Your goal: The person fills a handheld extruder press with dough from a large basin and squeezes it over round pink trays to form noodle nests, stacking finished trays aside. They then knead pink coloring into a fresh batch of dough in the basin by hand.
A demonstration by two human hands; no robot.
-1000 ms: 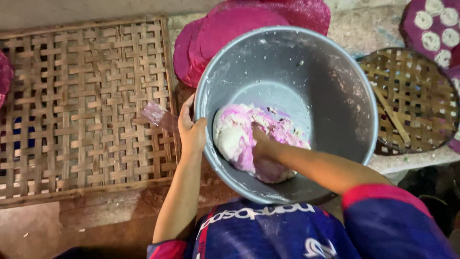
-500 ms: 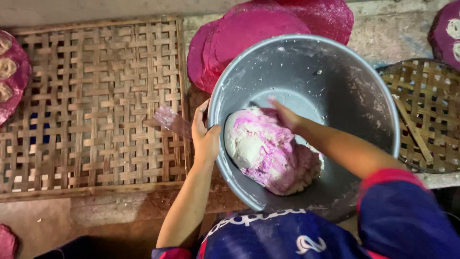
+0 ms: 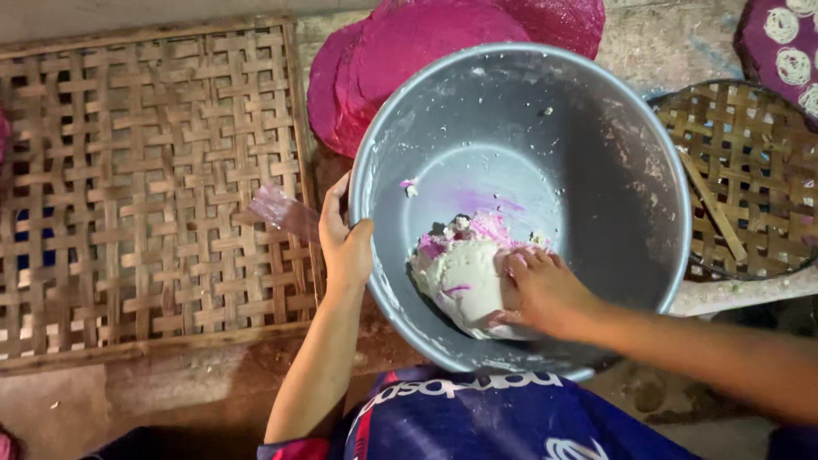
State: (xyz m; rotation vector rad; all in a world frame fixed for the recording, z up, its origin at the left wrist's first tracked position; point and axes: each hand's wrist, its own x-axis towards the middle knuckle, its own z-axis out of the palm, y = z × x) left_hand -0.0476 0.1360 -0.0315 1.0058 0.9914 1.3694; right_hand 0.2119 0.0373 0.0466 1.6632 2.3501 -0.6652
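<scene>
Dough lump [image 3: 464, 285], white streaked w/ pink, sits on the bottom of a large grey metal basin [image 3: 613, 170], toward the near side, as a person kneads it bare-handed. Left of the basin lies a square woven bamboo mat [image 3: 145, 187]; a small pinkish scraper-like piece [image 3: 283, 213] rests on the mat's edge just beside the basin rim. Left hand [image 3: 345, 243] has its grip clamped on the basin's left rim, thumb inside, fingers outside, steadying it. Inside the basin, right hand [image 3: 545, 290] presses against the lump's right flank, fingers spread & curled onto it, not closed round it. Behind the basin, a stack of flat magenta discs [image 3: 409, 51] touches its far rim. Right of the basin, a round woven tray [image 3: 741, 179] holds a thin stick.

Dough looks soft, dense & tacky: smears cling to the basin wall, so it prob. sticks to skin and sags if lifted by one edge. Best held from beneath w/ a cupped palm, or by both flanks. Basin looks light & floury-slick, apt to slide unless braced at the rim.
</scene>
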